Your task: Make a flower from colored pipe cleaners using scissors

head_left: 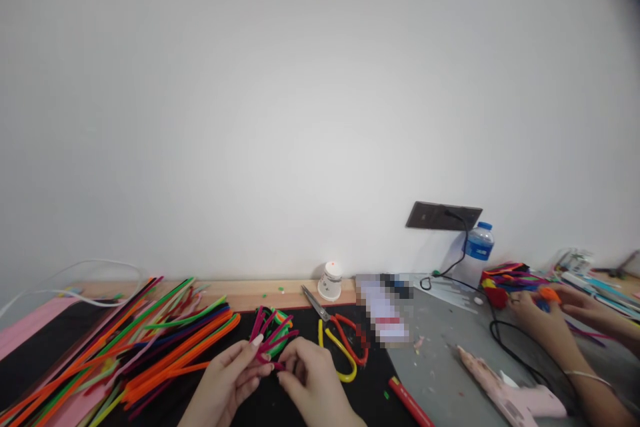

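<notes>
Several magenta pipe cleaners (257,328) fan out from between my two hands. My left hand (231,372) pinches them with thumb and fingers. The fingers of my right hand (314,373) are closed on the lower end of the magenta pipe cleaners, just right of the left fingertips. Right behind them is a green coiled piece (277,333) with a bit of orange; the hands partly cover it, and I cannot tell whether it is attached. Scissors (327,320) with one yellow and one red handle lie open beside my right hand.
Loose coloured pipe cleaners (170,347) spread over the left side. A white cup (330,281) stands upside down by the wall. To the right are a blurred phone (383,310), a red tube (410,401), a pink glue gun (505,387), a bottle (480,247) and another person's hands (537,313).
</notes>
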`<action>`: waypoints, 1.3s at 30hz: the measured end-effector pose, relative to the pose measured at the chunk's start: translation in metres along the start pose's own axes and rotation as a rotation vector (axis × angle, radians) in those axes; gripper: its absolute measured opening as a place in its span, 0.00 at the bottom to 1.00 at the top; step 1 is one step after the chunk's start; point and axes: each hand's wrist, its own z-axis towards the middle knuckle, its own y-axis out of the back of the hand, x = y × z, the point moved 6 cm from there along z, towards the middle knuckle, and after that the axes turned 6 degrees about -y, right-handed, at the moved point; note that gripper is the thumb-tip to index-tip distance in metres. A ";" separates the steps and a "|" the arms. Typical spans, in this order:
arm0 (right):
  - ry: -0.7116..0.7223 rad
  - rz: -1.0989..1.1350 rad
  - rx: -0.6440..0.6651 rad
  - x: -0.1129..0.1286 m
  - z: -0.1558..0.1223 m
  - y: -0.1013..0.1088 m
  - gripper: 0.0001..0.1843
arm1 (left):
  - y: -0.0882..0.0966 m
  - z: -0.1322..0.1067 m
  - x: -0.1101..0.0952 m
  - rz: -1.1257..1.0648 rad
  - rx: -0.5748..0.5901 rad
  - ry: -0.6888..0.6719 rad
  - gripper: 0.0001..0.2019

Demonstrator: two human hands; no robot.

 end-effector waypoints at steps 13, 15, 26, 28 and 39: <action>0.131 -0.139 -0.204 0.014 -0.005 0.025 0.09 | -0.015 0.000 0.005 0.422 0.187 -0.136 0.21; 0.143 -0.186 -0.244 0.014 -0.005 0.029 0.09 | -0.018 -0.001 0.008 0.466 0.231 -0.162 0.22; -0.058 0.007 -0.195 -0.010 0.005 0.025 0.11 | -0.023 -0.005 0.011 0.485 0.375 -0.197 0.21; -0.100 0.060 -0.157 -0.013 0.007 0.023 0.11 | -0.023 -0.005 0.011 0.491 0.373 -0.203 0.21; -0.168 0.418 -0.028 -0.006 0.008 0.024 0.11 | -0.019 -0.001 0.000 0.484 0.349 -0.269 0.21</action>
